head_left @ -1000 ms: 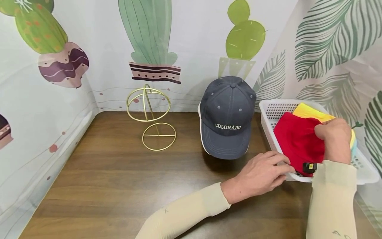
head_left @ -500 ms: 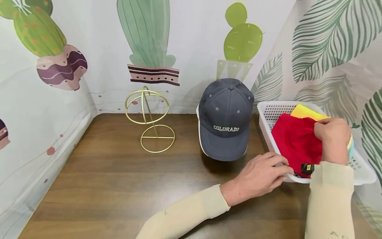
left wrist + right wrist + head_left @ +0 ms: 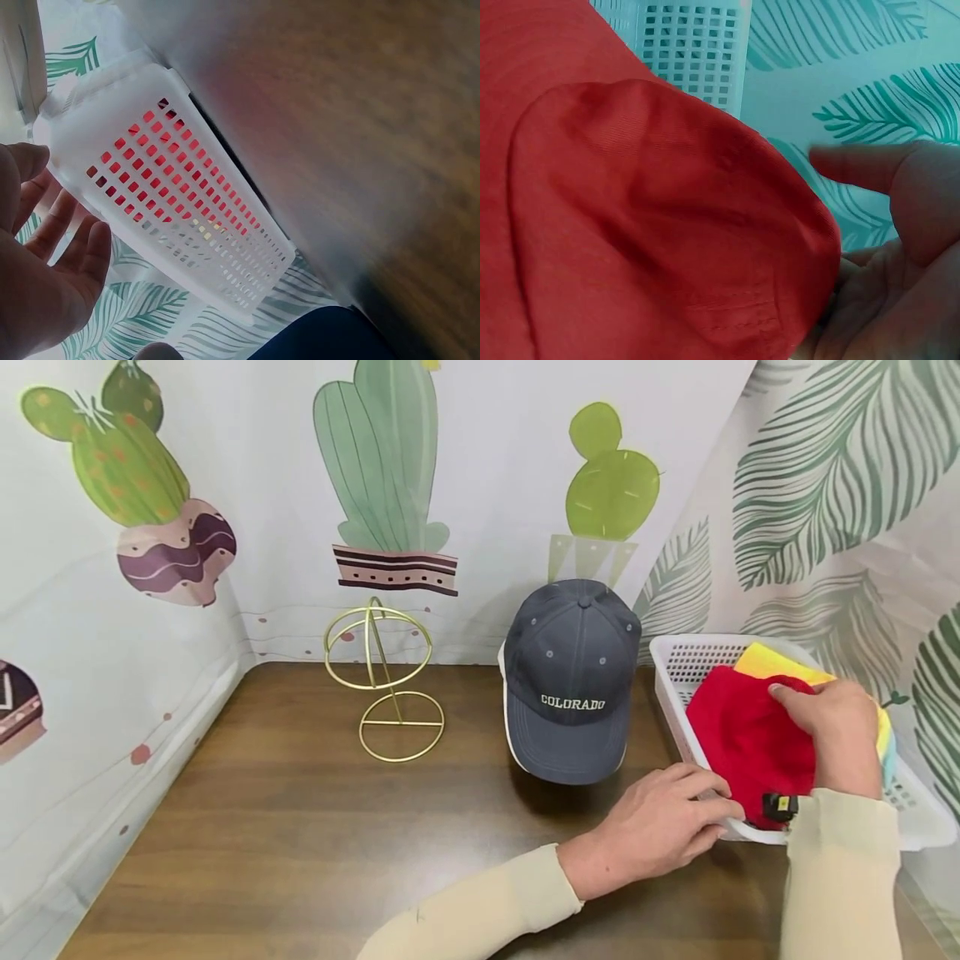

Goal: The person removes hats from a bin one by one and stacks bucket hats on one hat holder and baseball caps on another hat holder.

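A red hat [image 3: 753,735] with a stitched brim lies in a white plastic basket [image 3: 678,727] at the right. My right hand [image 3: 843,722] is at the far side of its crown; in the right wrist view the fingers sit behind the red cloth [image 3: 675,210], while the thumb [image 3: 862,165] stands straight and apart from it. With thumb and fingers my left hand [image 3: 660,822] holds the basket's near left corner. The left wrist view shows the basket's perforated side [image 3: 172,180], red showing through the holes.
A dark blue cap [image 3: 573,685] reading COLORADO sits up off the wooden table [image 3: 315,852], left of the basket. Farther left stands a gold wire hat stand [image 3: 386,681]. Yellow cloth [image 3: 780,664] and a light blue edge [image 3: 889,760] show beside the red hat. Printed cloth [image 3: 495,468] hangs behind.
The head view has tilted, so everything sits lower in it. My right thumb has come away from the red hat's crown and straightened. My left hand has stayed at the basket's corner.
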`<action>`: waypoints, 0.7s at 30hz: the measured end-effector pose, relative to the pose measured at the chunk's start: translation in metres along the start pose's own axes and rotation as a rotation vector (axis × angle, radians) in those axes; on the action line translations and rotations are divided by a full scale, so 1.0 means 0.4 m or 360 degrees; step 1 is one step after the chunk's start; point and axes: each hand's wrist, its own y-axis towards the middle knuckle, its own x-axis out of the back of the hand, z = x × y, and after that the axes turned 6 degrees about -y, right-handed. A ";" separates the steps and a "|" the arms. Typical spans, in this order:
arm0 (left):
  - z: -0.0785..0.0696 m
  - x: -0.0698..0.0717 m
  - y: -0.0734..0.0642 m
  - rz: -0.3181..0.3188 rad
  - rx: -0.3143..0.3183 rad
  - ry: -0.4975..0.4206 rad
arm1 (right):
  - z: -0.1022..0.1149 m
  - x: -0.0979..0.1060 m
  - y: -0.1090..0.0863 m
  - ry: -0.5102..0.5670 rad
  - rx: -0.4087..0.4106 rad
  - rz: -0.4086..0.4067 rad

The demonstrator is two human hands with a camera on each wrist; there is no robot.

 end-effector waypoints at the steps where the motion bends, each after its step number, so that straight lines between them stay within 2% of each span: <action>1: -0.001 -0.001 0.000 0.0003 -0.0001 0.0000 | 0.000 -0.001 -0.003 0.0008 -0.0011 0.0023; 9: -0.003 -0.002 -0.004 0.0014 -0.0002 -0.0014 | -0.011 -0.006 -0.005 0.0008 0.0011 0.0050; 16: -0.003 -0.003 -0.006 -0.0020 -0.0008 -0.0011 | -0.015 -0.014 0.008 -0.0105 0.0117 -0.0030; 21: -0.002 -0.003 -0.004 -0.0009 -0.0009 -0.0019 | -0.011 -0.013 0.009 -0.0106 0.0120 -0.0078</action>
